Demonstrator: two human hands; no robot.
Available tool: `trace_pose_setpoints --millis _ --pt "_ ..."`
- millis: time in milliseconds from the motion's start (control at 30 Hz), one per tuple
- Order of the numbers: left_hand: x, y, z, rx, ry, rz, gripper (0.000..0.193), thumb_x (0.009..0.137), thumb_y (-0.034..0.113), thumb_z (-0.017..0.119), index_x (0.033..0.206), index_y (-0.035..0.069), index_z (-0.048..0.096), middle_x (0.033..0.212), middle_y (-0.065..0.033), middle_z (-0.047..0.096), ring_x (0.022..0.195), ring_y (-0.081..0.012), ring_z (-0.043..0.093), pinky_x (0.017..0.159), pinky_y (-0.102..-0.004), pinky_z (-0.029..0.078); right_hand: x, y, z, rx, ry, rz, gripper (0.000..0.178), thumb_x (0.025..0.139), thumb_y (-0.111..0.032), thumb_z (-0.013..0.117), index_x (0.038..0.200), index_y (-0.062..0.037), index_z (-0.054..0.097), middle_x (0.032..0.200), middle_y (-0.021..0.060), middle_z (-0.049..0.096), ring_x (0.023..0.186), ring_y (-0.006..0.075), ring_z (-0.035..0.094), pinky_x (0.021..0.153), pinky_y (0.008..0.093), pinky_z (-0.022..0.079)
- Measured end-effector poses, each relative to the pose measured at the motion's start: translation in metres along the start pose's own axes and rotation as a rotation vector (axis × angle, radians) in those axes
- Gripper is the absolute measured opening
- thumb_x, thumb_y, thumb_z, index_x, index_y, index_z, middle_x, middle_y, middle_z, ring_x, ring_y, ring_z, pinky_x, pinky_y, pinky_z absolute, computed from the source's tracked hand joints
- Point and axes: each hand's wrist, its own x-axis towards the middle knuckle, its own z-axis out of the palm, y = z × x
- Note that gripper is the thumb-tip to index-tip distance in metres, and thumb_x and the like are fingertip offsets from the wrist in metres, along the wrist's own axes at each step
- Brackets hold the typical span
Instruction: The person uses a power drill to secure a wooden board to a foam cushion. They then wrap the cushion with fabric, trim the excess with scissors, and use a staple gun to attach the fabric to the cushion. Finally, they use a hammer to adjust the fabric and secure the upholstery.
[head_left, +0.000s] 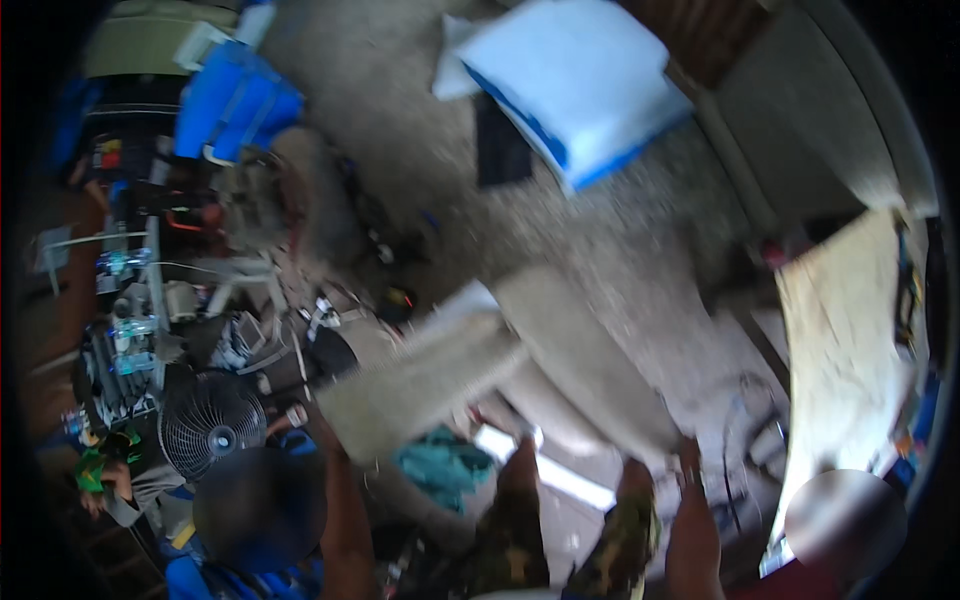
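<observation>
Two long beige panels, padded-looking and blurred by motion, meet at an angle in front of me. The left panel (420, 385) slants down toward my left hand (325, 432), which grips its outer end. The right panel (590, 355) runs down to my right hand (688, 458), closed at its lower end. Individual fingers are smeared on both hands. Between the panels, a paler rounded piece (555, 405) shows, partly covered. Below them are my knees in camouflage-patterned shorts (512, 535), a white strip (570, 475) and a crumpled teal cloth (445, 468).
A black fan (215, 425) stands at left beside cluttered tools and cables. Blue folded material (235, 100) lies far left; a large white-and-blue sack (580, 80) lies on the floor ahead. A cream board (845, 340) stands at right. People are close by at lower left and lower right.
</observation>
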Motion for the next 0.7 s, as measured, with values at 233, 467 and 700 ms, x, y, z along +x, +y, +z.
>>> trace_pose_setpoints --millis 233,467,700 --pt "-0.022 -0.002 0.063 0.06 0.005 -0.182 0.061 0.105 0.048 0.045 0.15 0.006 0.043 0.143 -0.0152 0.053 0.128 -0.0275 0.054 0.106 -0.0414 0.044 0.034 -0.008 0.078 -0.124 0.132 -0.043 0.038 0.095 -0.027 0.063 0.123 -0.0017 0.062 0.113 0.0194 0.064 0.106 0.0314 0.062 0.092 0.0434 0.05" --pt "-0.012 -0.02 0.063 0.069 -0.002 -0.209 0.063 0.105 0.05 0.045 0.151 0.006 0.041 0.144 -0.0156 0.052 0.129 -0.0282 0.052 0.107 -0.042 0.043 0.053 -0.04 0.108 -0.176 0.132 -0.136 0.037 0.097 -0.032 0.06 0.117 -0.0014 0.063 0.103 0.0186 0.064 0.097 0.0303 0.061 0.086 0.0436 0.049" --pt "0.018 0.011 0.062 0.119 -0.051 -0.183 0.064 0.105 0.051 0.044 0.152 0.007 0.04 0.145 -0.016 0.05 0.131 -0.029 0.051 0.108 -0.0426 0.042 -0.005 -0.093 0.13 -0.221 0.115 -0.337 0.038 0.099 -0.037 0.057 0.111 -0.0011 0.064 0.093 0.0177 0.063 0.089 0.0291 0.06 0.08 0.0437 0.048"
